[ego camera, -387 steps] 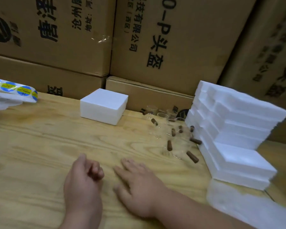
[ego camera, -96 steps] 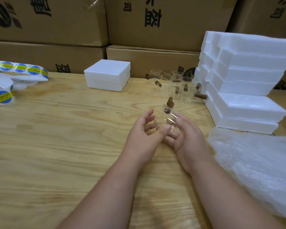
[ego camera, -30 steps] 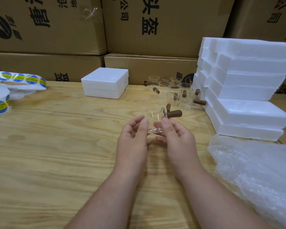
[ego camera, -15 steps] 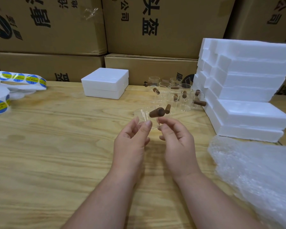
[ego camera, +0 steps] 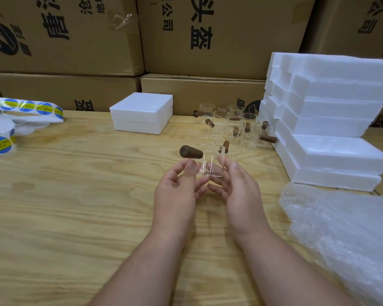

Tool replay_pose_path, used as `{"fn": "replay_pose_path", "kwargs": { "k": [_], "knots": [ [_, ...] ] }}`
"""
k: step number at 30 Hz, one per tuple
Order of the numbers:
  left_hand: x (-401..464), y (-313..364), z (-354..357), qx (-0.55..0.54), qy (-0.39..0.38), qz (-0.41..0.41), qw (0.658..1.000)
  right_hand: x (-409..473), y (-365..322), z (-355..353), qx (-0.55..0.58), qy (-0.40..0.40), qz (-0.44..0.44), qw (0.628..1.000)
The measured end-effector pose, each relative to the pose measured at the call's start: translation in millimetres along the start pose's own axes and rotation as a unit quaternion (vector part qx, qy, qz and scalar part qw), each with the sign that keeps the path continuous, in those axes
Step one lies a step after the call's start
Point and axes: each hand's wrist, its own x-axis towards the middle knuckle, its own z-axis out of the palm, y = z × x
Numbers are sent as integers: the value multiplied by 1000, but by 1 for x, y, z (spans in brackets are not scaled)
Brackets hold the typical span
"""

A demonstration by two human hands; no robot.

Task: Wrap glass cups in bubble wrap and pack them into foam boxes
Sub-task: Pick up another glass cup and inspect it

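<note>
Above the table [ego camera: 75, 206], a cup [ego camera: 210, 161] is pinched between both hands [ego camera: 177, 191] [ego camera: 239, 193]; slick glass could be dropped.

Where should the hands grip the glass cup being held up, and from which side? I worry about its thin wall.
Best by the brown wooden handle, coming from the left, where it juts out sideways from the glass cup. Keep the right hand cradling the base and far wall. The left hand already has fingertips just under the handle, so a short pinch there looks easiest.

Bubble wrap [ego camera: 345, 235] is cut off at right.
</note>
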Motion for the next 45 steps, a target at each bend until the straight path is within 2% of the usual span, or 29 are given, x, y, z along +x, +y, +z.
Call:
{"fn": "replay_pose_path", "kwargs": {
  "k": [5, 12, 18, 21, 29, 38, 45],
  "knots": [
    [6, -2, -6, 24, 58, 29, 998, 0, 1, 1, -18, 13, -26, 999],
    [3, -3, -11, 135, 56, 75, 986, 0, 1, 0, -33, 53, -65, 996],
    [2, 0, -10, 99, 54, 68, 991, -1, 2, -3, -87, 54, -101, 990],
    [1, 4, -9, 84, 26, 62, 994, 0, 2, -2, -83, 50, -111, 989],
    [-2, 4, -7, 37, -37, 48, 998, -3, -2, 1, -46, -2, -45, 998],
    [-1, 6, -4, 41, -29, 4, 999, 0, -4, -1, -27, -31, -1, 999],
    [2, 2, -3, 91, -1, 22, 996, -1, -7, -1, 6, -78, 21, 997]
  ]
}}
